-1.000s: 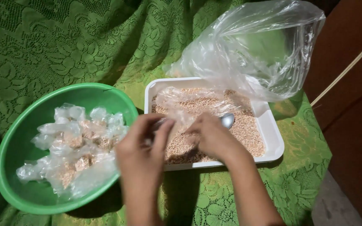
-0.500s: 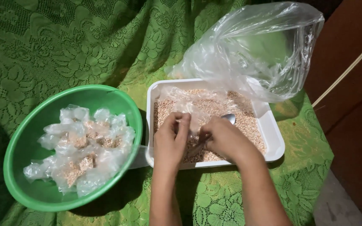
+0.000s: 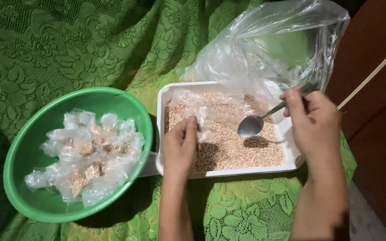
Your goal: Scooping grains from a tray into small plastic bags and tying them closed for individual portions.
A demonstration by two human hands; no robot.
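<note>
The left hand (image 3: 180,145) pinches a small clear plastic bag (image 3: 202,114) over the white tray (image 3: 166,96), fingers curled together. The right hand (image 3: 313,122) grips the handle of a metal spoon (image 3: 252,125), held above the grain (image 3: 237,147) filling the tray. A large clear bag (image 3: 273,44) rests behind it. Beside it, a green bowl (image 3: 27,151) holds filled packets (image 3: 90,156). All sit on green lace cloth (image 3: 45,44).

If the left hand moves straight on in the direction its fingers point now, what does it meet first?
The left hand points away from the person, over the white tray. First it would likely meet the small clear bag at its fingertips, which lies on the grain. Depth is hard to judge.
</note>
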